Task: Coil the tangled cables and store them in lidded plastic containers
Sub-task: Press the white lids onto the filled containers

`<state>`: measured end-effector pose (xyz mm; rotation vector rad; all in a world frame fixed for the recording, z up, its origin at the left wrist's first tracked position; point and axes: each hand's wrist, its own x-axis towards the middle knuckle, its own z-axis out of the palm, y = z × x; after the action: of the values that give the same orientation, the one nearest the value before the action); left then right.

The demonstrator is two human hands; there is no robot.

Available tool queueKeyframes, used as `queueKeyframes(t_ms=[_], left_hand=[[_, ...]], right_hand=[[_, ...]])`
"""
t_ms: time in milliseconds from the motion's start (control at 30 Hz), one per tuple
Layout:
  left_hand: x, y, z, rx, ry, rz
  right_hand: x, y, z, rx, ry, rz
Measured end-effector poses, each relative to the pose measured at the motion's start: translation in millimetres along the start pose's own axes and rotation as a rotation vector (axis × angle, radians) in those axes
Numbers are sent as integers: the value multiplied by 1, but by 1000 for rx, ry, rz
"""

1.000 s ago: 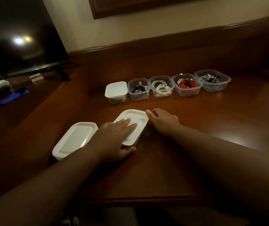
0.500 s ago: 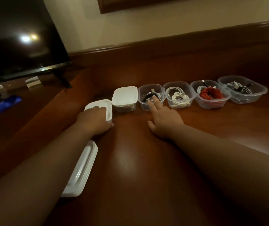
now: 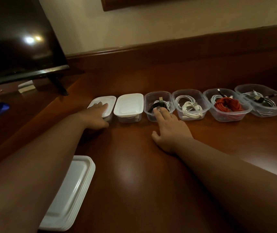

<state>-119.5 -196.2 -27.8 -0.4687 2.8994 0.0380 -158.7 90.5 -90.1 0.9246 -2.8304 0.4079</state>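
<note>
Nearest, under the left forearm, a stack of white lids lies at the front edge of the wooden desk. Further in, the right hand rests on the desk with its fingers straight and slightly apart, holding nothing; the fingertips touch the near wall of the open container with the black cable. The left hand lies flat on the lid of the leftmost lidded container, fingers spread on the lid, thumb down at its near side. Just right of those fingers stands a second lidded container, touching the first. Right of the right hand's fingertips the row runs on with open containers: coiled white cables, a red cable, and mixed black and white cables. Beyond the left hand's fingers, a dark television stands at the far left.
</note>
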Motion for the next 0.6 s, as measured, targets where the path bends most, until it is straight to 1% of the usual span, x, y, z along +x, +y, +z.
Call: queueKeyframes(t_ms=[67,133,200,300,467,600], left_hand=[[0,4,-3,-14,42,22],[-2,13,-2,-32,151,93],[-4,23,2,-34,203,137],[-4,32,8,-30,191,114],[1,31,6,-40,222,107],[0,38,2,2,163,117]], right_hand=[[0,0,0,7,5,0],[-1,1,1,14,8,0],[0,1,1,16,8,-2],[0,1,0,18,3,-4],[0,1,1,25,7,-2],[-1,1,1,25,0,-2]])
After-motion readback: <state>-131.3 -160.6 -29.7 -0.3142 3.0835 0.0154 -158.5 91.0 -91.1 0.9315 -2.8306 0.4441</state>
